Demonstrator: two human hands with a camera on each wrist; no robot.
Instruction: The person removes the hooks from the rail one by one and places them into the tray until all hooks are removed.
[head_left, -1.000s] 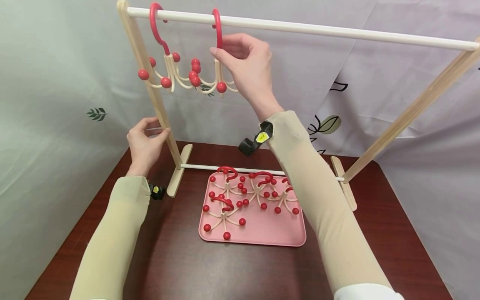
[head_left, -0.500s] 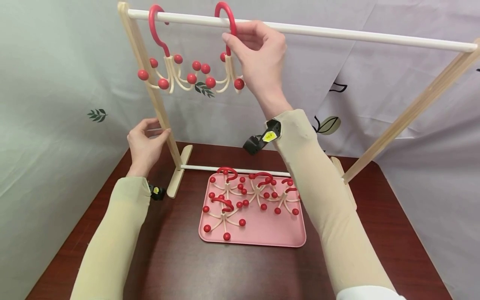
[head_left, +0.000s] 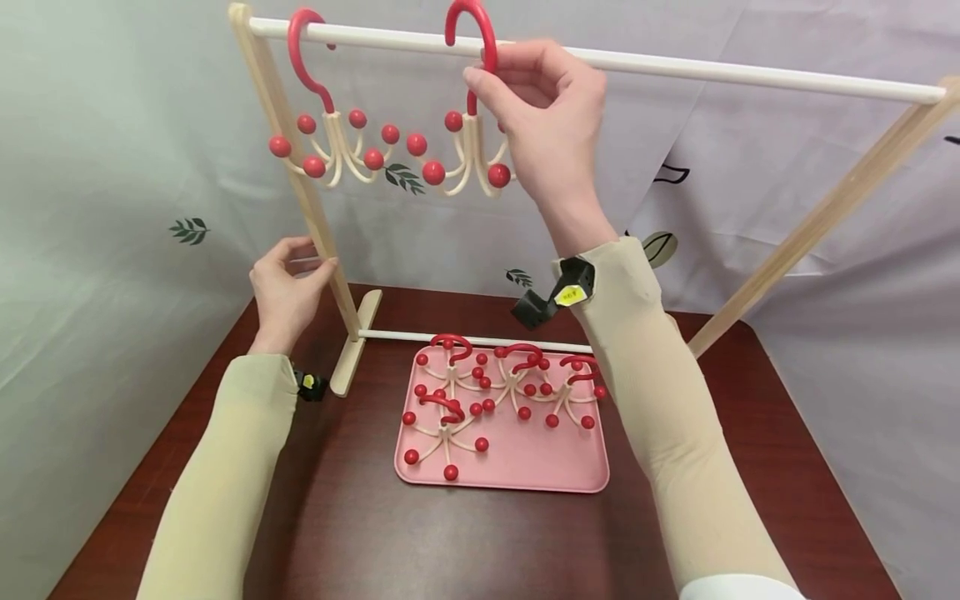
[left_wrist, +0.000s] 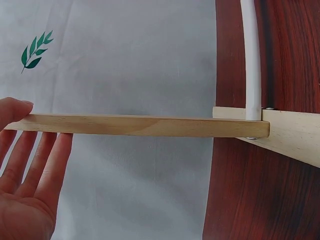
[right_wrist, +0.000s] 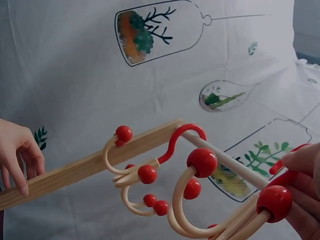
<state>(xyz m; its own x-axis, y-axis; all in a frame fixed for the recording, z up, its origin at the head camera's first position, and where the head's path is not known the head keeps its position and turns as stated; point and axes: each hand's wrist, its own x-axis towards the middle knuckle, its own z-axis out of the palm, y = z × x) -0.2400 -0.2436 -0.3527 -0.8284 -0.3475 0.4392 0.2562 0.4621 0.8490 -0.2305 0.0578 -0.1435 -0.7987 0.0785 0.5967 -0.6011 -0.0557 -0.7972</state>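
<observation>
My right hand [head_left: 555, 117] pinches the red hook of a multi-armed hanger [head_left: 471, 150], which has pale curved arms tipped with red balls. The top of this hook stands above the white rail [head_left: 675, 70], its tip in front of the rail; whether they touch I cannot tell. A matching hanger [head_left: 335, 146] hangs by its hook near the rail's left end. Lower down, my left hand [head_left: 285, 287] holds the rack's left wooden post [left_wrist: 150, 125] between thumb and fingers. Several more such hangers [head_left: 445, 432] lie on the pink tray [head_left: 540, 458].
The rack's right post [head_left: 825, 217] slants at the right. A white lower bar [head_left: 405, 337] runs behind the tray, and a wooden foot [head_left: 356, 342] stands at the left on the dark red table [head_left: 360, 533]. Light cloth with leaf prints hangs behind.
My right hand has moved right along the rail with its hanger, away from the hanging one. The hook has risen and turned, showing more of its curve. My left hand stays on the post.
</observation>
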